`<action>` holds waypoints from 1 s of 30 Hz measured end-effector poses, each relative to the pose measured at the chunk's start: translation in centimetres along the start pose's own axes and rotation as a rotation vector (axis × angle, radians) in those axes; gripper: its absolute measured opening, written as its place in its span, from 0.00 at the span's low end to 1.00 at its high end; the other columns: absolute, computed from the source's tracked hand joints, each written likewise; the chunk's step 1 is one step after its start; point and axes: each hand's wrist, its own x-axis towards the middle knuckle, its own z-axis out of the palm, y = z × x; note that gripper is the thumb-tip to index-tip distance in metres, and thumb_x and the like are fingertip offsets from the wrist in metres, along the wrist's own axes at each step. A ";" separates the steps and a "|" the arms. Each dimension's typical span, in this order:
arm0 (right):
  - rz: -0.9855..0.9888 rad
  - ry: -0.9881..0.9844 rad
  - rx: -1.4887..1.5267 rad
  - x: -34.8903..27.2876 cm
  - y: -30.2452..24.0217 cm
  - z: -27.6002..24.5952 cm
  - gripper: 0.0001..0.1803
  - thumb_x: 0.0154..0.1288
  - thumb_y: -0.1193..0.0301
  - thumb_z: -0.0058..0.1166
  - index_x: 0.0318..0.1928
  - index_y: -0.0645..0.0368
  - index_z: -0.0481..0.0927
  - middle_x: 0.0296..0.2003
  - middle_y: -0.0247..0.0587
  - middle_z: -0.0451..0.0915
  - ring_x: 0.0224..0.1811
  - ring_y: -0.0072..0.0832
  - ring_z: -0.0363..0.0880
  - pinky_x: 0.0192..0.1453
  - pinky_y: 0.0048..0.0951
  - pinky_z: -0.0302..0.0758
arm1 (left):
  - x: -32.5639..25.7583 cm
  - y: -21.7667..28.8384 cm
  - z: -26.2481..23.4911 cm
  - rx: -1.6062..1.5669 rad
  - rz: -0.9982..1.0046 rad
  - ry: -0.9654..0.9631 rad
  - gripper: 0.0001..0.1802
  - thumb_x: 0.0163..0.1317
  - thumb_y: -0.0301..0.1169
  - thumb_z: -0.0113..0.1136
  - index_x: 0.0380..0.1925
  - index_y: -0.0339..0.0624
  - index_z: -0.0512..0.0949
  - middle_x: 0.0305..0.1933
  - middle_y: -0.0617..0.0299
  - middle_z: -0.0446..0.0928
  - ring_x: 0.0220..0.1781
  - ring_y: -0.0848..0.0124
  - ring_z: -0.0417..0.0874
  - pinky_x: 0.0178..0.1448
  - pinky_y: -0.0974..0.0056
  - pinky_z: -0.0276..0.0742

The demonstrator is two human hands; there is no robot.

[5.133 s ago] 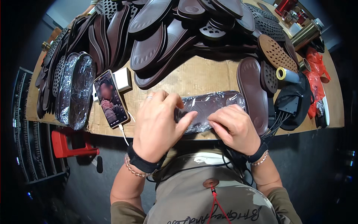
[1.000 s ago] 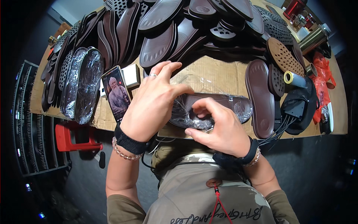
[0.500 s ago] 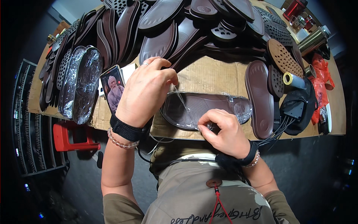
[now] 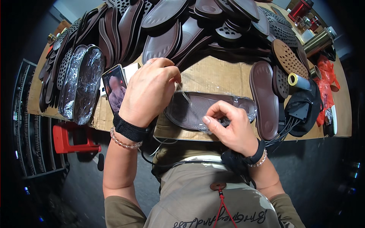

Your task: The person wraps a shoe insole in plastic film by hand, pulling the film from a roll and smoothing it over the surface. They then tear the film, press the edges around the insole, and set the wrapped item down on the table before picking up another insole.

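A dark brown shoe sole (image 4: 192, 110) lies crosswise before me, partly covered with clear plastic film (image 4: 239, 99). At its left end, my left hand (image 4: 152, 89) is closed, its fingertips pinching a twisted strand of film that stretches down onto the sole. Over the near edge hovers my right hand (image 4: 234, 127), its fingers curled and the thumb near the bent index finger. Whether film sits inside those fingers is hidden. Crumpled film gathers along the sole's near edge, below the right thumb.
Brown soles (image 4: 161, 45) are heaped along the back. Two film-wrapped soles (image 4: 87, 85) and a phone (image 4: 115, 89) lie left. To the right are a bare sole (image 4: 264, 100), a roll of film (image 4: 299, 81), a black cap (image 4: 306, 110) and a metal flask (image 4: 317, 41). Cardboard (image 4: 216, 72) covers the table.
My right hand has lifted slightly off the sole's near edge and shifted right, its thumb and index finger loosening. The left hand has stayed nearly in place with the film strand.
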 end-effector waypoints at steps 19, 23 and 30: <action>-0.017 0.162 0.119 -0.8 1.3 0.5 0.08 0.74 0.74 0.64 0.38 0.67 0.84 0.29 0.42 0.87 0.31 0.25 0.87 0.38 0.26 0.80 | 0.6 -1.1 0.2 0.064 0.075 -0.065 0.09 0.59 0.19 0.63 0.37 0.43 0.88 0.53 0.56 0.85 0.57 0.54 0.85 0.62 0.54 0.80; 0.041 0.117 0.132 -0.6 1.0 0.7 0.09 0.77 0.73 0.62 0.39 0.66 0.83 0.29 0.42 0.87 0.33 0.25 0.89 0.40 0.27 0.82 | -0.4 0.4 -1.0 -0.059 0.082 0.056 0.18 0.58 0.14 0.59 0.43 0.44 0.89 0.57 0.55 0.85 0.60 0.55 0.86 0.62 0.54 0.82; 0.076 0.109 0.214 -0.5 1.8 0.6 0.10 0.75 0.72 0.64 0.37 0.67 0.83 0.29 0.43 0.87 0.33 0.25 0.90 0.39 0.27 0.83 | -7.2 5.8 -3.9 -0.305 0.300 0.661 0.08 0.56 0.21 0.69 0.37 0.44 0.88 0.52 0.51 0.87 0.51 0.55 0.88 0.54 0.56 0.84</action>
